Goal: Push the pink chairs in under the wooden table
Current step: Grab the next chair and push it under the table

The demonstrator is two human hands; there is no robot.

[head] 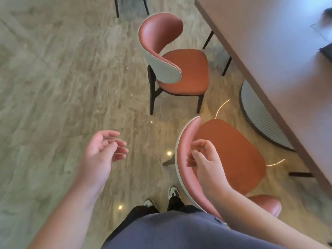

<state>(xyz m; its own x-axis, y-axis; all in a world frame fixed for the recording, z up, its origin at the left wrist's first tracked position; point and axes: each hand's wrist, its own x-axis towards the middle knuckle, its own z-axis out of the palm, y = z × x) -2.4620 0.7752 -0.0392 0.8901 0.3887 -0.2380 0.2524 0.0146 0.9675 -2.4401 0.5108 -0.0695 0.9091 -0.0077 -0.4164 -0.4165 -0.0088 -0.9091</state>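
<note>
Both hands [100, 151] [203, 159] hovered loosely curled, holding nothing; the right, over the near pink leather chair's backrest [186, 150], needed a grip to push.

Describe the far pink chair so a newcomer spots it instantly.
Start at the wooden table on the right. Two pink chairs stand by its long edge; take the far chair, beyond the near chair. Its whole curved back shows, grey outside, and no hand is near it.

Marbled beige floor [53, 78] with light glints — dark chair legs [117, 8] at the top edge.
</note>
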